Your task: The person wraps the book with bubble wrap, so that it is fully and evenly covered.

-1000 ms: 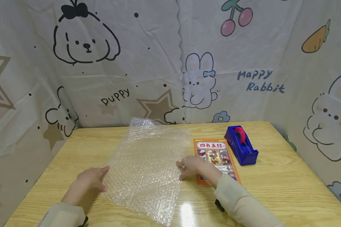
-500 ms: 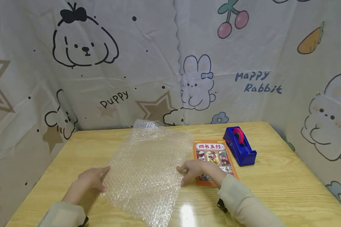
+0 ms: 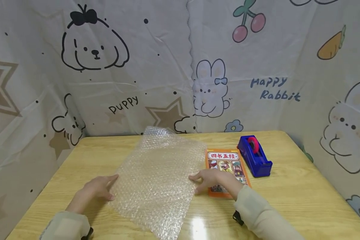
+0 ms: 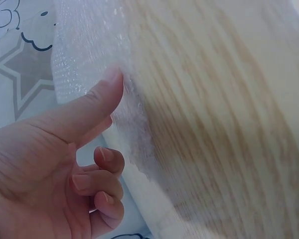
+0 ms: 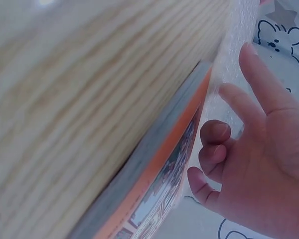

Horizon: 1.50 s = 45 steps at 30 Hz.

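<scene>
A clear sheet of bubble wrap [image 3: 156, 176] lies across the middle of the table in the head view, its far end slightly raised. My left hand [image 3: 94, 190] touches its left edge, thumb and index finger extended and apart. In the left wrist view the thumb [image 4: 102, 97] lies along the wrap's edge; the other fingers curl loosely. At the right edge my right hand [image 3: 211, 180] touches the wrap with spread thumb and index finger. That hand hovers over an orange-covered book [image 3: 225, 156], partly hiding it. The wrap's far right corner reaches the book's left edge.
A blue tape dispenser [image 3: 255, 156] with a pink-cored roll stands just right of the book. The wooden table [image 3: 300, 186] runs back to a printed cloth [image 3: 162, 73], which hangs behind and along both sides.
The bubble wrap has slid a little to the right, toward the book. Both hands have shifted slightly with it, still at its edges. The book and dispenser stay in place.
</scene>
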### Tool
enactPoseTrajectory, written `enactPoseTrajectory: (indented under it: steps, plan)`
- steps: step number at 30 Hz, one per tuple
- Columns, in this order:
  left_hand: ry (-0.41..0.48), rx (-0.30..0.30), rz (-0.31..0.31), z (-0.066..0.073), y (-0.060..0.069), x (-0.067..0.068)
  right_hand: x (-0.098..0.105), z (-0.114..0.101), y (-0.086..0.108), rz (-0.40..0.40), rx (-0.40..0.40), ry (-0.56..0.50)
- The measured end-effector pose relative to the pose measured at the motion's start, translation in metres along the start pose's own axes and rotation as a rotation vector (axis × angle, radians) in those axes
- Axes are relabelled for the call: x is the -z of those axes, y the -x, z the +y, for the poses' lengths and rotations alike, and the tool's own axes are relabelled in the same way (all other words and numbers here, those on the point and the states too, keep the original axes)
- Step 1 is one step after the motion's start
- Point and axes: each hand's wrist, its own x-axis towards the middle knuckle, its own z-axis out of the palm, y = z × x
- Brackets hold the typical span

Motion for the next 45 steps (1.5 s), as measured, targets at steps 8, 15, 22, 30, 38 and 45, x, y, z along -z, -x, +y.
enactPoseTrajectory:
  steps: [8, 15, 22, 30, 38, 45]
  plan:
    - [-0.007, -0.028, 0.034, 0.006, 0.002, -0.001, -0.001, 0.004, 0.002, 0.013, 0.021, 0.015]
    - [-0.014, -0.123, 0.138, 0.032, 0.003, -0.003, -0.002, 0.012, 0.006, 0.049, 0.132, -0.015]
    - [-0.010, -0.198, 0.183, 0.083, -0.010, -0.007, 0.000, 0.031, 0.020, 0.122, 0.168, -0.069]
    - [0.002, -0.319, 0.123, 0.142, -0.026, -0.017, -0.003, 0.055, 0.039, 0.181, 0.154, -0.141]
    - [-0.053, -0.433, 0.085, 0.175, -0.036, -0.028, -0.006, 0.073, 0.056, 0.273, 0.156, -0.096]
    - [-0.100, -0.454, 0.065, 0.198, -0.049, -0.044, -0.014, 0.088, 0.069, 0.349, 0.122, -0.081]
